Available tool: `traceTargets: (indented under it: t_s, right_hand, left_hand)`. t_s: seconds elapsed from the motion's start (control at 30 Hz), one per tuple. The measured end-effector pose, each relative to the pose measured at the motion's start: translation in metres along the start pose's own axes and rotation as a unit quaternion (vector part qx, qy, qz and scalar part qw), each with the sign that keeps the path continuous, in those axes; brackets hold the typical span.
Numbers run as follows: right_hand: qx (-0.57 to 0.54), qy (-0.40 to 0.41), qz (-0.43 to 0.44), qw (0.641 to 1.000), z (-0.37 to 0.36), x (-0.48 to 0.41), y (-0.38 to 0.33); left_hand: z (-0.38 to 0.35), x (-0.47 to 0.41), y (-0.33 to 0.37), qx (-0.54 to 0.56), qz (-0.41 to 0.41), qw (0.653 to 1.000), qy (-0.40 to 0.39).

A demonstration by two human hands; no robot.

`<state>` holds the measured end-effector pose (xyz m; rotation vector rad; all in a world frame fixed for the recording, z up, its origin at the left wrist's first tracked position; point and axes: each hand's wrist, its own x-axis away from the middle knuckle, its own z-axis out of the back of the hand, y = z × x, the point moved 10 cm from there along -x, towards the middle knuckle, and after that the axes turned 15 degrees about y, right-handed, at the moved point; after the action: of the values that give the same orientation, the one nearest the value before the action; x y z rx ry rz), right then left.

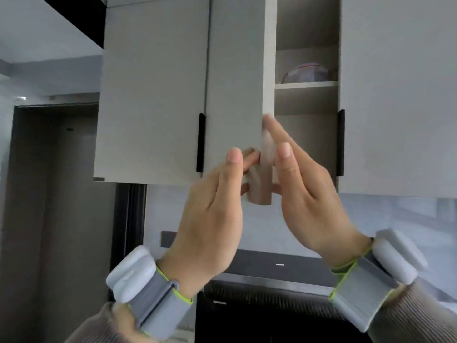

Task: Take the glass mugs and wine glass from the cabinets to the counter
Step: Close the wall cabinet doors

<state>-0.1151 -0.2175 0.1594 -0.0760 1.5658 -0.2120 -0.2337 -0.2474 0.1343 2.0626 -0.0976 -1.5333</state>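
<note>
Grey wall cabinet shows three doors and two black handles. The middle door stands swung out, baring one shelf with a single clear bowl-like item. Mugs and wine glass cannot be made out inside. Both hands are raised to the door's lower free corner. The left hand lays relaxed fingers on its face, thumb up. The right hand flanks the other side, its index finger straight along the edge.
</note>
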Motion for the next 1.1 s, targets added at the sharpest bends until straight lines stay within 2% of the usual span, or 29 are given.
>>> traceTargets:
  t_s: [0.13,0.3,0.4,0.6,0.77,0.83,0.93,1.0,1.1]
  right_hand:
    - [0.072,0.021,-0.016,0.997,0.055,-0.012,0.037]
    - [0.13,0.014,-0.012,0.991,0.103,-0.024,0.083]
    - [0.185,0.015,-0.012,0.983,0.12,-0.03,0.104]
    - [0.238,-0.034,0.003,0.971,0.146,-0.044,0.157]
    - [0.372,-0.104,0.005,0.923,0.146,-0.048,0.208]
    - [0.424,-0.113,0.02,0.899,0.15,-0.05,0.226]
    - [0.491,-0.122,-0.006,0.863,0.161,-0.049,0.256]
    - [0.51,-0.12,-0.003,0.852,0.163,-0.047,0.267]
    - [0.501,-0.127,-0.054,0.855,0.165,-0.044,0.297]
  left_hand:
    - [-0.064,0.013,-0.018,-0.07,-0.085,0.992,-0.056]
    - [-0.145,0.023,-0.046,-0.216,-0.193,0.951,-0.112]
    - [-0.172,0.018,-0.071,-0.256,-0.192,0.938,-0.129]
    - [-0.237,0.009,-0.128,-0.318,-0.2,0.915,-0.147]
    - [-0.266,0.003,-0.166,-0.366,-0.214,0.898,-0.122]
    - [-0.276,0.001,-0.181,-0.386,-0.212,0.891,-0.11]
    - [-0.288,-0.003,-0.201,-0.428,-0.22,0.871,-0.102]
    - [-0.295,-0.007,-0.21,-0.442,-0.227,0.862,-0.1]
    - [-0.305,-0.012,-0.223,-0.455,-0.226,0.855,-0.106]
